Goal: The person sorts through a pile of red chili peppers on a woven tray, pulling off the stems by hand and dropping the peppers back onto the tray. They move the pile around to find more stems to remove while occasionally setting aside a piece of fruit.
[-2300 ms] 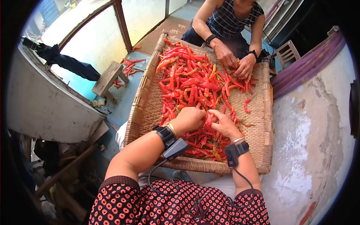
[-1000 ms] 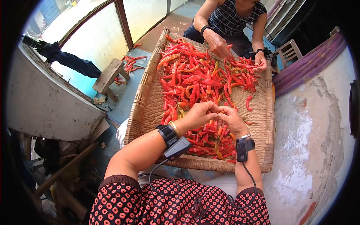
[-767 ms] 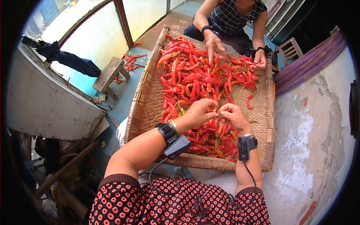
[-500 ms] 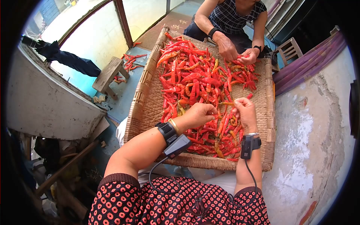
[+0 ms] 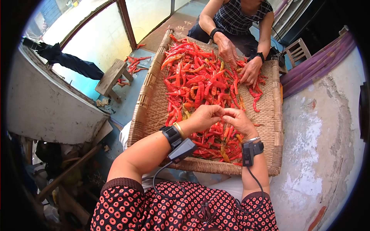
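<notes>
A heap of red chili peppers (image 5: pixel 200 82), with some orange and yellowish ones among them, lies in a large woven tray (image 5: pixel 152 104). Over the near part of the heap, my left hand (image 5: pixel 208 116) is closed with thumb and fingertips pinched together. My right hand (image 5: pixel 239 122) meets it fingertip to fingertip, its fingers bent inward in a pinch. Whatever sits between the fingertips is hidden or too small to name. Just right of my right hand, an orange chili (image 5: pixel 258 124) lies on the bare weave.
Across the tray, another person's two hands (image 5: pixel 251 71) are among the chilies at the far right. A small wooden stool (image 5: pixel 111 79) stands left of the tray, with loose chilies (image 5: pixel 135 63) on the floor behind it. A rough wall (image 5: pixel 312 142) runs along the right.
My right hand has moved left and inward to meet my left hand, which stayed in place. The pepper it held no longer shows. The other person's hands have parted and lowered onto the chilies.
</notes>
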`<state>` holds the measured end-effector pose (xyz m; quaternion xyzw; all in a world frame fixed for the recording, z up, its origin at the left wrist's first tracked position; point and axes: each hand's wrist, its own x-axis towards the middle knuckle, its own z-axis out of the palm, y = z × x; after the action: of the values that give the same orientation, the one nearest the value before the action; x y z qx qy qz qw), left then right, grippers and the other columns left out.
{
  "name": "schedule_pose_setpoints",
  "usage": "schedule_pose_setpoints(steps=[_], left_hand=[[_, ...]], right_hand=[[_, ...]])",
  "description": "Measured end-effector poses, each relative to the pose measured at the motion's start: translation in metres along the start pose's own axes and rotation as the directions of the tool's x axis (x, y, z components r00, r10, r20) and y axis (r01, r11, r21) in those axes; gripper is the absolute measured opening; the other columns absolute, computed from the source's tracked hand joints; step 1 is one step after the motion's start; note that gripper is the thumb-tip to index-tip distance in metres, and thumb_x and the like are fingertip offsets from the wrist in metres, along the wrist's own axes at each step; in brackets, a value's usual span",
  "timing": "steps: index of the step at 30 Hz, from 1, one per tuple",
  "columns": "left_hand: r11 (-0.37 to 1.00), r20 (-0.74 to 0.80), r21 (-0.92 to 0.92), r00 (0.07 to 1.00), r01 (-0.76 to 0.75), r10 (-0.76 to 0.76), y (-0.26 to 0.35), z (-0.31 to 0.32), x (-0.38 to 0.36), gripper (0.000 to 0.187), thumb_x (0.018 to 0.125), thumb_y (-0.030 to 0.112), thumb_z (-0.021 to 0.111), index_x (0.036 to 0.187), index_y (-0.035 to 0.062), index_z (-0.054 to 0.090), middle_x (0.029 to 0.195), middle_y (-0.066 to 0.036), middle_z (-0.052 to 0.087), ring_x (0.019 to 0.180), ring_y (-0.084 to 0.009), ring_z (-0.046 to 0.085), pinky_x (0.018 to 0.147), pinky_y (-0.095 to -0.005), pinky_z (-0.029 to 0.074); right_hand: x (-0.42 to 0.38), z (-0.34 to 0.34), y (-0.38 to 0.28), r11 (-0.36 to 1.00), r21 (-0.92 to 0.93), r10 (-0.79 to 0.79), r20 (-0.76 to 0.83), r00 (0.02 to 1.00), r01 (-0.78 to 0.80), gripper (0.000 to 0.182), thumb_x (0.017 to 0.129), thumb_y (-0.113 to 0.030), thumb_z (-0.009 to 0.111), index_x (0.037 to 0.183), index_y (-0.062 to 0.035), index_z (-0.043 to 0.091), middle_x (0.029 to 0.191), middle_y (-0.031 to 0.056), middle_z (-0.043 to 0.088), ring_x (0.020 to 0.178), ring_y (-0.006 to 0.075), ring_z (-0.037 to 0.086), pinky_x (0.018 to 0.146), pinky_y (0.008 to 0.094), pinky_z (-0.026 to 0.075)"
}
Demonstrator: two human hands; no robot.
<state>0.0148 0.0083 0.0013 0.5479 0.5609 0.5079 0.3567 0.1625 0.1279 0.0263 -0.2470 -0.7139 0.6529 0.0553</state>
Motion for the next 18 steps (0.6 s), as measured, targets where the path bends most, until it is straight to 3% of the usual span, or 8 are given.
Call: schedule_pose_setpoints(steps=[5, 6, 7, 10, 12, 13, 14, 18], left_hand=[[0.995, -0.043, 0.073, 0.997, 0.072, -0.069, 0.004, 0.003, -0.003, 0.023, 0.076, 0.007, 0.065, 0.096, 0.0020, 0.057, 0.085, -0.010, 0.062, 0.081, -0.0176, 0.061, 0.071, -0.0295, 0.049], [0.978, -0.169, 0.208, 0.984, -0.016, 0.052, -0.002, 0.003, -0.002, 0.024, 0.075, 0.011, 0.065, 0.096, 0.0033, 0.057, 0.086, -0.011, 0.061, 0.083, -0.0231, 0.059, 0.073, -0.0335, 0.047], [0.934, -0.274, 0.348, 0.943, -0.084, 0.187, -0.004, 0.003, -0.001, 0.026, 0.074, 0.015, 0.065, 0.096, 0.0045, 0.057, 0.087, -0.012, 0.059, 0.086, -0.0287, 0.057, 0.076, -0.0375, 0.046], [0.925, -0.289, 0.378, 0.952, 0.017, 0.100, -0.004, -0.002, -0.002, 0.026, 0.074, 0.017, 0.064, 0.096, 0.0059, 0.057, 0.091, -0.013, 0.057, 0.092, -0.0320, 0.052, 0.081, -0.0401, 0.042], [0.922, -0.243, 0.384, 0.969, 0.055, 0.044, -0.007, -0.004, -0.005, 0.026, 0.074, 0.019, 0.064, 0.095, 0.0056, 0.058, 0.091, -0.013, 0.058, 0.091, -0.0311, 0.054, 0.079, -0.0400, 0.044], [0.877, -0.100, 0.472, 0.994, 0.086, -0.043, -0.005, -0.004, -0.009, 0.028, 0.073, 0.021, 0.065, 0.094, 0.0052, 0.058, 0.091, -0.014, 0.058, 0.090, -0.0312, 0.056, 0.077, -0.0402, 0.045], [0.824, 0.037, 0.558, 0.989, 0.099, -0.144, -0.005, -0.003, -0.012, 0.030, 0.072, 0.023, 0.066, 0.094, 0.0048, 0.058, 0.091, -0.015, 0.058, 0.088, -0.0313, 0.057, 0.075, -0.0403, 0.046], [0.690, 0.256, 0.724, 0.918, 0.025, -0.303, -0.005, -0.001, -0.016, 0.030, 0.068, 0.027, 0.069, 0.087, 0.0050, 0.059, 0.082, -0.015, 0.061, 0.078, -0.0325, 0.061, 0.068, -0.0414, 0.049]], right_hand=[[-0.010, -0.010, -0.009, 0.989, -0.063, 0.139, 0.028, 0.990, -0.137, 0.014, 0.082, -0.009, 0.059, 0.093, -0.0011, 0.060, 0.077, -0.0007, 0.059, 0.065, 0.0056, 0.053, 0.059, 0.0198, 0.044], [-0.011, -0.018, -0.010, 0.990, -0.065, 0.130, 0.024, 0.991, -0.129, 0.014, 0.082, -0.009, 0.059, 0.093, -0.0011, 0.060, 0.077, -0.0007, 0.059, 0.065, 0.0056, 0.053, 0.059, 0.0198, 0.044], [-0.014, -0.027, -0.012, 0.991, -0.048, 0.119, -0.069, 0.991, -0.122, 0.014, 0.082, -0.009, 0.058, 0.094, -0.0014, 0.060, 0.076, -0.0009, 0.059, 0.064, 0.0049, 0.053, 0.058, 0.0187, 0.044], [-0.018, -0.049, -0.010, 0.993, 0.018, 0.115, -0.268, 0.957, -0.114, 0.018, 0.083, -0.009, 0.057, 0.100, -0.0018, 0.059, 0.078, 0.0006, 0.058, 0.067, 0.0047, 0.054, 0.059, 0.0175, 0.045], [-0.011, -0.052, 0.000, 0.963, 0.127, -0.078, -0.713, 0.697, 0.237, 0.024, 0.083, -0.010, 0.058, 0.106, -0.0029, 0.058, 0.082, 0.0021, 0.057, 0.072, 0.0047, 0.053, 0.062, 0.0181, 0.045], [0.000, -0.072, 0.036, 0.964, -0.144, -0.254, -0.752, 0.608, 0.225, 0.032, 0.082, -0.012, 0.060, 0.112, -0.0032, 0.056, 0.085, 0.0027, 0.056, 0.077, 0.0069, 0.053, 0.065, 0.0206, 0.045], [-0.002, -0.071, 0.038, 0.965, -0.142, -0.250, -0.752, 0.610, 0.220, 0.032, 0.082, -0.012, 0.060, 0.112, -0.0032, 0.056, 0.085, 0.0027, 0.056, 0.077, 0.0069, 0.053, 0.065, 0.0206, 0.045], [-0.004, -0.037, 0.018, 0.882, -0.464, -0.130, -0.403, 0.906, -0.080, 0.028, 0.074, -0.015, 0.066, 0.099, -0.0018, 0.062, 0.082, 0.0087, 0.064, 0.075, 0.0156, 0.060, 0.070, 0.0272, 0.048]])
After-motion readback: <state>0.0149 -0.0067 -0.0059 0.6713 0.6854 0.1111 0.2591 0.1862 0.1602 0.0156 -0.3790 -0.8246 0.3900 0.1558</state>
